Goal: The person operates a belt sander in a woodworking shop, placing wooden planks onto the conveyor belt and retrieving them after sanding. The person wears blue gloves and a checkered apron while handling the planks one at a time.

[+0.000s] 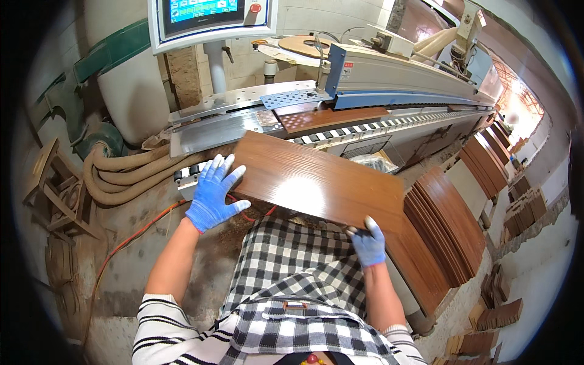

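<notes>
A brown wood panel [316, 179] is held flat just in front of the edge-banding machine [389, 73], its long axis running from the machine's infeed rollers down to the person's right. The left hand [213, 194], gloved blue, lies fingers spread on the panel's near-left end. The right hand [368, 243] is clamped on the panel's near edge, beside a stack of panels [444, 231].

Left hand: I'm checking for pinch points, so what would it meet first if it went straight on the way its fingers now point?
Probably the machine's metal infeed table. The left hand, flat on the brown wood panel, points up and right past its corner; depth is unclear.
</notes>
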The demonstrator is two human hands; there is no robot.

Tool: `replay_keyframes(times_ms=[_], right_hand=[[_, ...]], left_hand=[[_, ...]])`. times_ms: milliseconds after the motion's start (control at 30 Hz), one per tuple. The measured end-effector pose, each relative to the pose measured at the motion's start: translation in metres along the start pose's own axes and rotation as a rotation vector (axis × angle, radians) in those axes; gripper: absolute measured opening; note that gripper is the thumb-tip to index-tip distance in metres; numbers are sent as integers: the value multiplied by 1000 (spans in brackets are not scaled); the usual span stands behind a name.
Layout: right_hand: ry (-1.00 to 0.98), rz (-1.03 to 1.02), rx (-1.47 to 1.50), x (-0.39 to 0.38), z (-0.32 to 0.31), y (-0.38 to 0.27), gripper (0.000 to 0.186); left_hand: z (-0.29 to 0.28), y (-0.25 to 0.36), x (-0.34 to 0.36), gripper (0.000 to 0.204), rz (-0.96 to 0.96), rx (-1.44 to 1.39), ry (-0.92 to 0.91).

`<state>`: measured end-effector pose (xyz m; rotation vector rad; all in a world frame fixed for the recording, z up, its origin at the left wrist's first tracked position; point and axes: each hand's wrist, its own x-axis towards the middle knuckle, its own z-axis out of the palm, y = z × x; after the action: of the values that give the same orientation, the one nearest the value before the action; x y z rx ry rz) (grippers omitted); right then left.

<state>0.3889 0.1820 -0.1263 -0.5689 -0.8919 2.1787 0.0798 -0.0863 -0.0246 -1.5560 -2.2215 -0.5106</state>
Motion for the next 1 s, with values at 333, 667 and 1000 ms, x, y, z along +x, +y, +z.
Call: replay_keyframes(times_ms=[333,667,1000], right_hand=[[-326,378,284,78,144,53,38],[-267,-170,-1113,71,13,17,50],[-54,-203,-2399,58,-113,-36,65]], left_hand=[[-10,-77,-50,59,-327,261,3],[0,-100,13,67,-679,275,-230],[19,-101,46,68,-679,282,-233]])
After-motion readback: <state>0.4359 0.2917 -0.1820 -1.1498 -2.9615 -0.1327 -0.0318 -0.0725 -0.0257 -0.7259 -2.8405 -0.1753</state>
